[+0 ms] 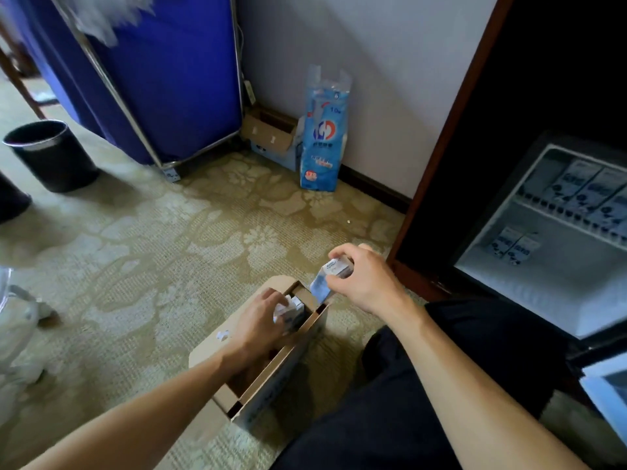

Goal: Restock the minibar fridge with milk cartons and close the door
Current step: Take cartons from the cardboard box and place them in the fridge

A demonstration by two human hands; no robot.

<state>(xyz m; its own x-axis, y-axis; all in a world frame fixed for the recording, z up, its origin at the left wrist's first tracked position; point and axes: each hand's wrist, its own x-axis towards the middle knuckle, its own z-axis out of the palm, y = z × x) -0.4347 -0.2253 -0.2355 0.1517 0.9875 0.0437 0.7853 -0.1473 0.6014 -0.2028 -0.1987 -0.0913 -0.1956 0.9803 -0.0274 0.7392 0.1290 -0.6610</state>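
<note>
Stretching between the blue cart (163,79) and the fridge (543,286), patterned carpet (135,249) leaves open floor left of the cardboard box (281,374). The fridge stands open at right, with shelf cartons (583,191) upright inside. The right hand (366,279) pinches a milk carton (327,279) by its top, its long axis tilted and its lower end at the box's far rim. The left hand (258,317) curls its fingers round a second carton (288,312) inside the box.
</note>
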